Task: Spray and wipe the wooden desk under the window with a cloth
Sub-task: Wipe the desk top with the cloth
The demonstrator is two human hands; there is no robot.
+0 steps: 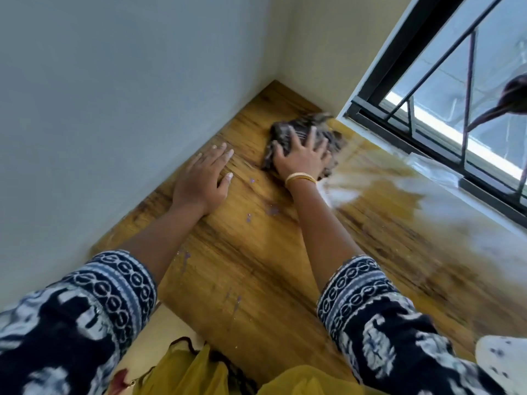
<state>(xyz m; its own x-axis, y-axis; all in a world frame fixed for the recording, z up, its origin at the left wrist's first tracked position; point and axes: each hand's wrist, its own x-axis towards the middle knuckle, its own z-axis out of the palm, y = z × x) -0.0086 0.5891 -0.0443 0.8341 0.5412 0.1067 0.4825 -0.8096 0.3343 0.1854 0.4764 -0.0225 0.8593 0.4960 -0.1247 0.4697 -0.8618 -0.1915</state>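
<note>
- Head view: the right hand (302,159) is pressing spread fingers onto the dark cloth (306,135).
- The left hand (204,181) is lying flat, holding nothing.
- The cloth is sitting on the wooden desk (256,266), near the corner beside the window (445,89).

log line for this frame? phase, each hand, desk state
phase: wiping | right hand: pressing cloth on desk near window corner | left hand: flat on desk, holds nothing | desk: purple spots unwiped

A room in a home: a wooden bench (256,252) filled the corner between plain painted walls (114,81), under a black-framed barred window (427,95).
</note>
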